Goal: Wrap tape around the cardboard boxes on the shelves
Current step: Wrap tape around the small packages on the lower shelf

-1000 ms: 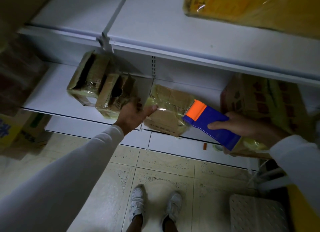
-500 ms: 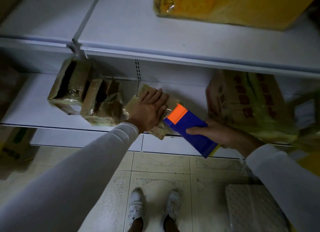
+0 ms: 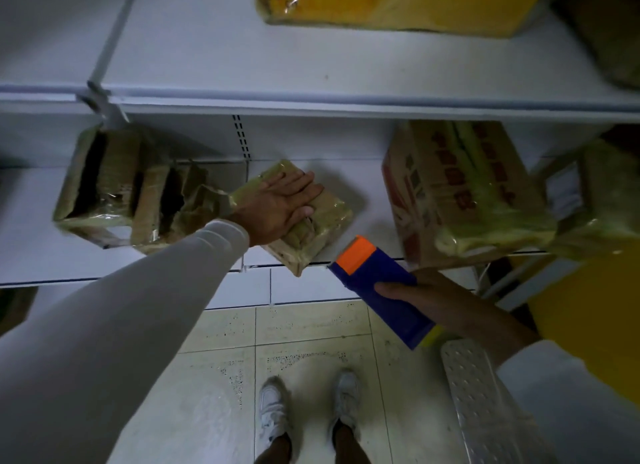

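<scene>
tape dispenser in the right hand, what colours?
Blue body with an orange front end, held by the right hand; head view.

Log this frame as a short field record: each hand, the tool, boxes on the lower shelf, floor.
left hand: flat on the small taped box, fingers straight
right hand: grips the blue tape dispenser
dispenser: orange end toward the shelf edge, off the box
lower shelf: torn open boxes left, large printed box right
floor: tiles, white shoes

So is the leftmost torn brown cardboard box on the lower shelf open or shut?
Open: the torn brown cardboard box shows dark gaps between its parted flaps, though clear tape crosses it.
</scene>
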Demonstrator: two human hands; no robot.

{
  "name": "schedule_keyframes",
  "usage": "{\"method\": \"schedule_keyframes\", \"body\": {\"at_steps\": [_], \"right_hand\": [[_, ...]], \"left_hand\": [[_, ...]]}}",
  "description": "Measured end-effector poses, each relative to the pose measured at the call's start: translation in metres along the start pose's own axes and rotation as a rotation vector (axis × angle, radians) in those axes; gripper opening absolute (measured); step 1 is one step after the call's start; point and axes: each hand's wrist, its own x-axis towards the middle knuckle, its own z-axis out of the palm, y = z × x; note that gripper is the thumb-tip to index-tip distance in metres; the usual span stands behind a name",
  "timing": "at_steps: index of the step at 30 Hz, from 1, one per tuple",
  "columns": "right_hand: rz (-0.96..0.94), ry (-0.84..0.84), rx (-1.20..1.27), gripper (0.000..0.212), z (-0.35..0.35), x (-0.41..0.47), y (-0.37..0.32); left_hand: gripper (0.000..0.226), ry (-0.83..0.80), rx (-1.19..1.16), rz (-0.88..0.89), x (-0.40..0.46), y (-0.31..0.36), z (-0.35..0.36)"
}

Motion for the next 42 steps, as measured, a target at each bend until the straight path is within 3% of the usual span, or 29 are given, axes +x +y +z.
{"method": "schedule_keyframes", "body": {"at_steps": [4,8,9,12,13,15,17,20,22,25,31,39,42], "right_hand": [[0.059,0.128,-0.023,0.056,0.025,0.017,-0.006],[0.107,0.187,-0.05,0.042,0.039,0.028,-0.018],[0.11,0.201,-0.117,0.039,0.041,0.031,-0.021],[0.163,0.239,-0.551,0.04,0.049,0.035,-0.014],[0.198,0.233,-0.572,0.04,0.053,0.035,-0.004],[0.232,0.224,-0.474,0.04,0.064,0.031,0.016],[0.217,0.212,-0.401,0.042,0.074,0.026,0.031],[0.2,0.174,-0.27,0.038,0.08,0.017,0.039],[0.182,0.165,-0.25,0.037,0.078,0.012,0.04],[0.16,0.182,-0.229,0.042,0.067,0.008,0.043],[0.104,0.148,-0.232,0.038,0.053,0.005,0.047],[-0.066,0.075,-0.181,0.036,0.038,-0.002,0.03],[-0.121,0.046,-0.171,0.031,0.028,-0.01,0.021]], "left_hand": [[0.045,0.115,0.002,0.009,-0.005,0.012,0.002],[0.038,0.191,-0.077,-0.026,-0.008,0.024,0.003],[0.039,0.207,-0.093,-0.012,-0.01,0.022,0.0],[0.068,0.135,-0.113,-0.038,-0.011,0.018,-0.003],[0.079,0.095,-0.067,-0.053,-0.01,0.02,-0.001],[0.094,0.045,0.017,-0.112,-0.006,0.027,0.006],[0.085,0.065,-0.017,-0.126,-0.002,0.037,0.011],[0.065,0.087,-0.044,0.036,0.009,0.046,0.011],[0.068,0.044,-0.079,0.08,0.015,0.044,0.007],[0.08,0.077,-0.135,0.008,0.011,0.036,0.005],[0.06,0.152,-0.119,-0.038,0.012,0.039,0.016],[0.066,0.052,-0.062,0.108,0.001,0.021,0.005],[0.071,0.109,-0.052,0.129,-0.005,0.023,-0.002]]}}
